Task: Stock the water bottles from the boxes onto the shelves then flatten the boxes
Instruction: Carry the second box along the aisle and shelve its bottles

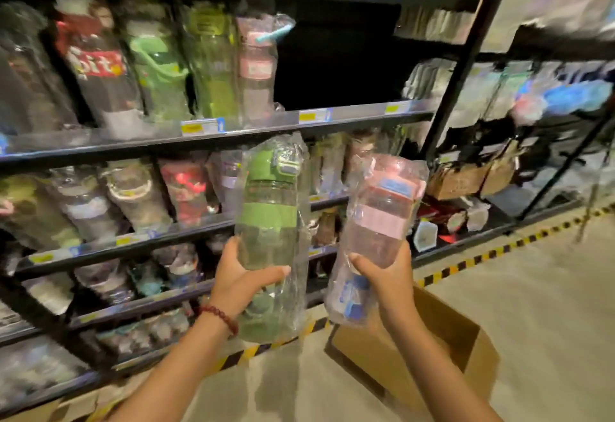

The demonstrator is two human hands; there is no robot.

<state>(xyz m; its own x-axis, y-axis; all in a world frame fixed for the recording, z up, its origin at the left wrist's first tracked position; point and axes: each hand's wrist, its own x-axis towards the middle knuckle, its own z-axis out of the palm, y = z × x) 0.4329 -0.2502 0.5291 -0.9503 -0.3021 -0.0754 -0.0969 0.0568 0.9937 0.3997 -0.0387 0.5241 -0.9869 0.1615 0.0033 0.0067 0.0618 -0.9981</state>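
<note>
My left hand grips a green water bottle wrapped in clear plastic, held upright in front of the shelves. My right hand grips a pink water bottle in clear plastic, tilted slightly to the right. Both bottles are raised just below the second shelf, whose right part is a dark gap. On that shelf, left of the gap, stands a pink wrapped bottle beside green ones. An open cardboard box sits on the floor below my right arm.
Lower shelves are packed with several wrapped bottles. A black upright post separates this bay from the one on the right, which holds bags and other goods. Yellow-and-black tape runs along the floor. Another cardboard edge shows at bottom left.
</note>
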